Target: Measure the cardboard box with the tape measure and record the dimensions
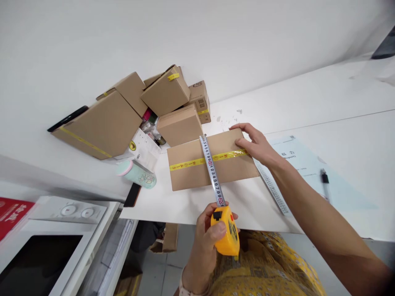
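A small cardboard box (pixel 189 179) lies on the white table, with yellow printed packing tape along its top face. My right hand (pixel 253 144) grips its far right corner, thumb on top and fingers over the far edge. My left hand (pixel 202 236) is closed around a yellow tape measure (pixel 228 236) near the table's front edge. The metal blade (pixel 212 172) extends from its case across the box's short side, the hooked end at the far edge. The number 20 shows close to the case.
Several cardboard boxes (pixel 166 92) are stacked at the back left by the wall. A mint-green cup (pixel 140 174) lies in front of them. Papers (pixel 296 158) and a black pen (pixel 324 179) are on the right. A microwave (pixel 40 246) stands lower left.
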A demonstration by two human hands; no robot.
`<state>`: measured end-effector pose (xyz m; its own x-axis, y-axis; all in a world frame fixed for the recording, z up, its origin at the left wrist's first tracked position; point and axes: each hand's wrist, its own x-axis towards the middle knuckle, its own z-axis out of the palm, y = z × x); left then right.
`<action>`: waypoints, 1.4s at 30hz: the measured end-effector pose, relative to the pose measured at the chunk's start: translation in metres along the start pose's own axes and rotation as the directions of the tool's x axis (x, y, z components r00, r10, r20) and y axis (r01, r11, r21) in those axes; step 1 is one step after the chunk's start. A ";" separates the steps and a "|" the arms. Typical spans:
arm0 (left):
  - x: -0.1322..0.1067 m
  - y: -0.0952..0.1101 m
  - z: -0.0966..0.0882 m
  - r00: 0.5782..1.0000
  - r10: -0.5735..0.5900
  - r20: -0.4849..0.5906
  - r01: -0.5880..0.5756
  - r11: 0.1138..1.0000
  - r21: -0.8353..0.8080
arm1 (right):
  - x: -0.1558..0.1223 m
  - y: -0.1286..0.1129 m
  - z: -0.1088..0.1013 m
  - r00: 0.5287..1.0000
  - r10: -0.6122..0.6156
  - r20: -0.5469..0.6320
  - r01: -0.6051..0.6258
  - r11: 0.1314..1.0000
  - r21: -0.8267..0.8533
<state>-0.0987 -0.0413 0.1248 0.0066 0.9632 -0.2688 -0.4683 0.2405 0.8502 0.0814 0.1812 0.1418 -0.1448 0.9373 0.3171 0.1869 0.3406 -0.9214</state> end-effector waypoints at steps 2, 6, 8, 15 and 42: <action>-0.003 0.002 0.002 1.000 0.004 -0.011 -0.004 1.000 -0.009 | 0.007 -0.010 -0.003 0.992 -0.122 0.039 0.128 0.968 -0.214; -0.004 0.006 0.006 1.000 -0.010 -0.018 0.010 1.000 -0.009 | 0.020 -0.022 0.002 0.945 -0.294 0.145 0.325 0.780 -0.535; -0.002 0.006 0.005 1.000 -0.018 -0.010 0.018 1.000 -0.013 | 0.024 -0.026 0.008 0.925 -0.332 0.184 0.371 0.694 -0.616; 0.000 -0.001 -0.001 1.000 -0.031 -0.005 0.030 0.995 -0.092 | 0.023 -0.033 0.030 0.929 -0.303 0.214 0.354 0.551 -0.756; -0.002 -0.008 -0.009 0.997 -0.034 0.067 0.029 0.997 0.066 | 0.026 -0.027 0.033 0.829 -0.321 0.458 0.558 0.421 -0.716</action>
<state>-0.1031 -0.0461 0.1145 0.0820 0.9605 -0.2661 -0.4084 0.2759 0.8701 0.0402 0.1936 0.1674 -0.6248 0.6340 0.4557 0.6931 0.7191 -0.0500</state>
